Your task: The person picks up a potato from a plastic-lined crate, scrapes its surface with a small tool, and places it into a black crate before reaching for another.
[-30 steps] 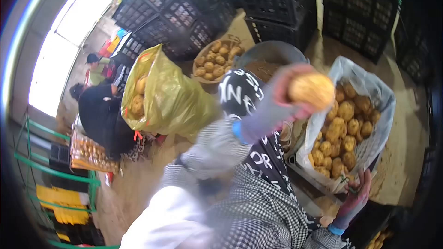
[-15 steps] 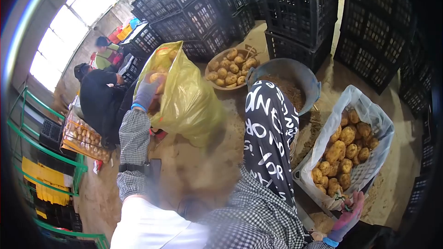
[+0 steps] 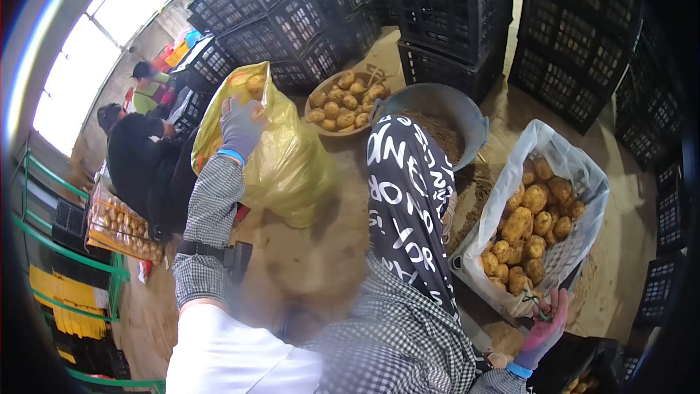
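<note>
My gloved left hand is at the mouth of a yellow plastic sack, its back toward me and its fingers stretched out. A potato shows inside the sack just beyond the fingertips; the palm side is hidden. My right hand, in a pink and grey glove, is at the near corner of a crate lined with a clear plastic bag. Its fingers are closed on a thin green string beside the liner's edge. Several potatoes lie in the lined crate.
A round basin of potatoes and a blue-grey tub with soil-like debris stand ahead. Stacked black crates line the back. At left, a person in dark clothes bends near a bag of potatoes, beside green rails.
My left hand has turned over at the sack's mouth, and the potato seen beside it is out of sight. The whole view has shifted slightly; my right hand stays at the crate corner.
</note>
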Tool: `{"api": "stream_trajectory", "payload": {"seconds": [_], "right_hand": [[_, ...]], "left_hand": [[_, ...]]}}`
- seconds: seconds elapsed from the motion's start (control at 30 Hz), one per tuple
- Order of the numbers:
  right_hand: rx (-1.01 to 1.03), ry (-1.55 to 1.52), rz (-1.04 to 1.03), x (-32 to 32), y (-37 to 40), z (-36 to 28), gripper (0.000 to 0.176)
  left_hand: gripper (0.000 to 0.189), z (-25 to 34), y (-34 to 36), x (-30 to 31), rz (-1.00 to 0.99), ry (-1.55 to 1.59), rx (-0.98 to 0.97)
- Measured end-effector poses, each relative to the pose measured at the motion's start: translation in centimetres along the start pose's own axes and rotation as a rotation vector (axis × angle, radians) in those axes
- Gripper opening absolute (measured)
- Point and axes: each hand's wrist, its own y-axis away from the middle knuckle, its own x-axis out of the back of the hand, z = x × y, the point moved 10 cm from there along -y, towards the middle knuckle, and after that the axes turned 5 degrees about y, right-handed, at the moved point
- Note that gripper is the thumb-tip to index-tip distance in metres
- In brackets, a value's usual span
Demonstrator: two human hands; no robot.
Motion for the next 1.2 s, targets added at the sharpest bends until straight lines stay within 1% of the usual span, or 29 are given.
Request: {"api": "stream_trajectory", "payload": {"seconds": [0.03, 0.07, 0.1, 0.13, 0.17, 0.2, 0.23, 0.27, 0.3, 0.33, 0.37, 0.43, 0.47, 0.5, 0.53, 0.57, 0.63, 0.67, 0.77, 0.8, 0.83, 0.87, 0.93, 1.0, 1.07, 1.1, 1.13, 1.17, 1.2], "right_hand": [[-0.011, 0.000, 0.015, 0.0, 0.4, -0.2, 0.052], [-0.021, -0.002, 0.036, -0.2, 0.5, -0.4, 0.051], [0.001, 0.013, 0.015, -0.7, 0.5, -0.8, 0.051], [0.019, 0.037, 0.002, -0.8, 0.4, -1.0, 0.050], [0.033, 0.068, 0.005, -0.5, 0.4, -1.2, 0.050], [0.014, 0.052, 0.017, -0.7, 0.2, -1.0, 0.049], [-0.005, 0.043, 0.053, -0.3, -0.1, -0.8, 0.049], [-0.093, 0.006, 0.098, -0.4, 0.0, -1.3, 0.049], [-0.175, -0.039, 0.140, -0.5, 0.2, -1.5, 0.049], [-0.088, -0.074, 0.128, 0.0, 0.0, -1.4, 0.049], [0.000, -0.111, 0.092, 0.2, -0.1, -1.2, 0.050], [-0.020, -0.195, 0.097, 0.3, -0.2, -1.0, 0.050], [-0.024, -0.246, 0.089, 0.3, -0.3, -0.9, 0.050], [-0.008, -0.244, 0.097, 0.6, -0.2, -1.1, 0.050], [0.010, -0.244, 0.102, 0.8, 0.0, -1.4, 0.051], [0.028, -0.247, 0.108, 0.9, 0.1, -1.7, 0.051], [0.010, -0.256, 0.145, 1.5, 0.2, -1.6, 0.050], [0.004, -0.260, 0.160, 1.8, 0.2, -1.7, 0.050], [0.078, -0.258, 0.153, 1.8, 0.6, -3.0, 0.046], [0.072, -0.253, 0.177, 2.1, 0.6, -3.0, 0.044], [0.066, -0.249, 0.205, 2.4, 0.6, -3.0, 0.043], [0.058, -0.244, 0.235, 2.8, 0.6, -2.9, 0.042], [0.061, -0.250, 0.261, 3.6, 0.4, -2.6, 0.040], [0.054, -0.243, 0.272, 3.7, 0.2, -2.6, 0.039], [0.050, -0.215, 0.260, 3.6, 0.0, -2.5, 0.040], [0.051, -0.203, 0.257, 3.6, -0.2, -2.5, 0.040], [0.062, -0.191, 0.258, 3.5, -0.3, -2.4, 0.040], [0.075, -0.179, 0.260, 3.4, -0.4, -2.4, 0.040], [0.087, -0.167, 0.263, 3.4, -0.4, -2.5, 0.041]], "left_hand": [[0.024, -1.8, -0.5, -1.7, -0.009, 0.298, 0.042], [0.022, -4.8, -1.5, -5.0, -0.021, 0.598, 0.080], [0.022, -5.9, -2.4, -7.2, -0.044, 0.901, 0.116], [0.017, -4.8, -2.7, -4.3, 0.004, 0.880, 0.105], [0.016, -5.7, -3.2, -6.2, -0.071, 0.959, 0.084], [0.020, -6.0, -3.1, -6.8, -0.058, 0.894, 0.044], [0.023, -6.5, -3.1, -7.6, 0.074, 0.898, -0.131], [0.023, -7.0, -3.7, -9.8, -0.139, 0.953, -0.032], [0.026, -8.0, -3.9, -12.9, -0.189, 1.295, -0.006], [0.028, -7.0, -3.3, -13.7, -0.301, 1.579, 0.219], [0.031, -3.4, -1.9, -12.7, -0.425, 1.785, 0.215], [0.038, 3.8, 1.5, -9.9, -0.716, 2.157, 0.285], [0.038, 1.5, 0.8, -13.6, -0.815, 2.138, 0.439], [0.039, 0.6, 0.8, -15.9, -0.903, 2.106, 0.597], [0.037, 0.7, 1.5, -15.4, -0.865, 2.045, 0.759], [0.036, -1.8, 0.3, -16.8, -0.737, 1.944, 0.708], [0.035, -9.4, -2.6, -21.9, -0.486, 1.738, 0.604], [0.044, -11.4, -4.0, -21.8, -0.315, 1.488, 0.483], [0.047, -9.7, -5.1, -20.0, -0.227, 1.258, 0.314], [0.049, -9.2, -5.7, -18.4, -0.167, 1.006, 0.316], [0.050, -7.5, -6.4, -15.4, -0.105, 0.755, 0.311], [0.052, -4.6, -6.9, -11.3, -0.041, 0.506, 0.299], [0.054, 9.1, -6.7, 1.0, 0.220, 0.450, -0.048], [0.055, 19.4, -7.9, 6.2, 0.167, 0.793, -0.261], [0.046, 33.6, -4.8, 12.5, -0.104, 1.055, -0.482], [0.041, 39.7, -2.1, 14.2, -0.256, 1.147, -0.577], [0.038, 45.3, 0.6, 12.3, -0.572, 1.405, -0.636], [0.041, 50.3, 4.9, 11.7, -0.797, 1.337, -0.833], [0.037, 54.7, 9.1, 9.9, -0.916, 1.250, -0.976]]}}
